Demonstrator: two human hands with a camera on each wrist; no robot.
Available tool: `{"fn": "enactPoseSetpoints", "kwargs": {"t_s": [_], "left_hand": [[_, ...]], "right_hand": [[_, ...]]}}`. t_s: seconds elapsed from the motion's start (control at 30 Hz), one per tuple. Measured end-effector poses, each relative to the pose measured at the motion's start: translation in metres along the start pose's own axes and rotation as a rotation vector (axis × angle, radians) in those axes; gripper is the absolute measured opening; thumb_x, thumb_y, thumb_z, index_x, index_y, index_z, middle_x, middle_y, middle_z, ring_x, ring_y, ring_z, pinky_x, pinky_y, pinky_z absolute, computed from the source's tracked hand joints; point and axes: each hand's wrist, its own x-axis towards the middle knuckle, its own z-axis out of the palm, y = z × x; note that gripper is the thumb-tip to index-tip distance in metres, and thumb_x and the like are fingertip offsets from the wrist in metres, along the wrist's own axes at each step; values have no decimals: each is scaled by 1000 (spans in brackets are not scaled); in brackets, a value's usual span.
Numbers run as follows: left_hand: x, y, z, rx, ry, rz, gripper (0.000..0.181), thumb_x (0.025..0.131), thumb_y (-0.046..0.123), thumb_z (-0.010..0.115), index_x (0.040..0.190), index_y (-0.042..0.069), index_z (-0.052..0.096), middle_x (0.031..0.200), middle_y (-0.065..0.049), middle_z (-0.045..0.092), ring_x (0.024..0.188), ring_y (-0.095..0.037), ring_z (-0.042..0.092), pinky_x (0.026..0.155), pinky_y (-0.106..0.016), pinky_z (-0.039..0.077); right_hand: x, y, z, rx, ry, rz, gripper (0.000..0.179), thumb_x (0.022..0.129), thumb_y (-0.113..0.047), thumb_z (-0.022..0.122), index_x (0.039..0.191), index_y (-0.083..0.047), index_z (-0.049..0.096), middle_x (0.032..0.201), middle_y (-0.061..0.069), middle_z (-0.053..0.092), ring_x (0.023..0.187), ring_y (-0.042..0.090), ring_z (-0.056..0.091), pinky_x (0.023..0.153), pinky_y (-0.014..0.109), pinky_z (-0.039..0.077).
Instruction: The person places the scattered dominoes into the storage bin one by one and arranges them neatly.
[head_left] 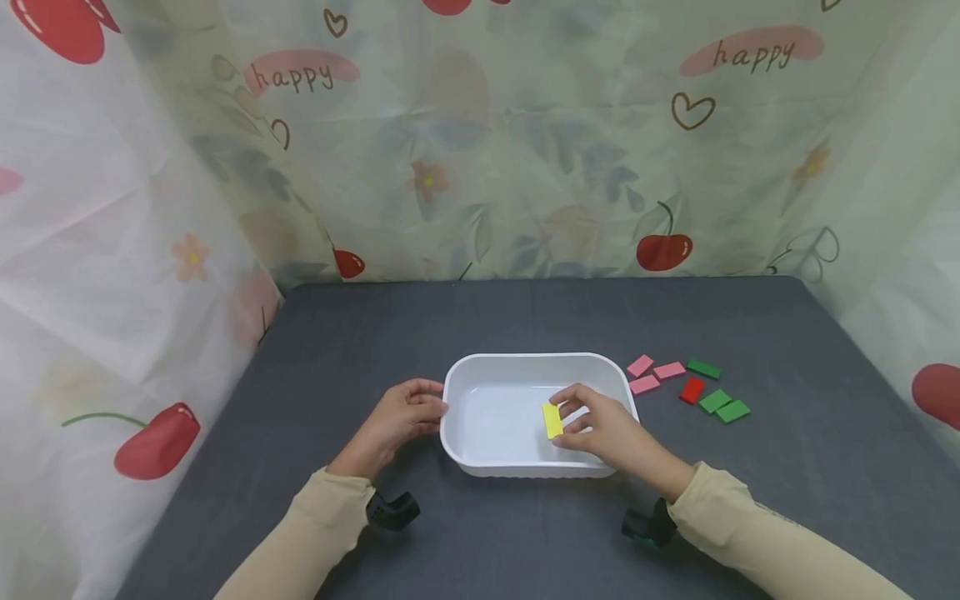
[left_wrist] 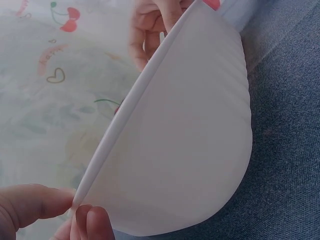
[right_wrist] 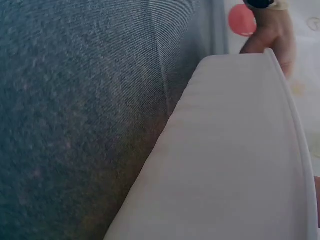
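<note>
A white plastic basin (head_left: 495,425) with rounded corners sits upright in the middle of the table. At its left end my left hand (head_left: 401,415) pinches the rim between thumb and fingers (left_wrist: 95,222), as the left wrist view shows close up. Over the right half of the basin, my right hand (head_left: 606,429) holds a small yellow rectangular block (head_left: 552,422) between thumb and fingertips, with the block standing on its long side in the head view. The right wrist view shows mostly the basin's outer wall (right_wrist: 225,150), and the yellow block is hidden there.
Right of the basin lie three pink blocks (head_left: 669,371), a red block (head_left: 692,390) and three green blocks (head_left: 716,401), all flat on the dark grey table (head_left: 360,333). A printed curtain (head_left: 510,167) hangs behind the table and along both sides.
</note>
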Motion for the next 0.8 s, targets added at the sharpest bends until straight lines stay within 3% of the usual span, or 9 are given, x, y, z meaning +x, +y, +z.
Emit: {"fn": "enactPoseSetpoints", "kwargs": {"t_s": [0.53,0.8], "left_hand": [[1,1,1,13,0,-18,37,85,4,67,121,1,57,99,-15,68,76,-16,65,72,-30,57],[0,1,0,12,-11,-1,37,87,4,66,122,-1,55,102,-20,67,74,-14,64,71,-28,57]], "right_hand": [[14,-6,17,-220,-96,99,42,74,-6,81,111,-7,61,93,3,65,79,15,63,74,31,57],[20,-6,21,-367,-105,71,39,73,-6,81,107,-5,62,92,6,63,78,15,56,72,28,52]]}}
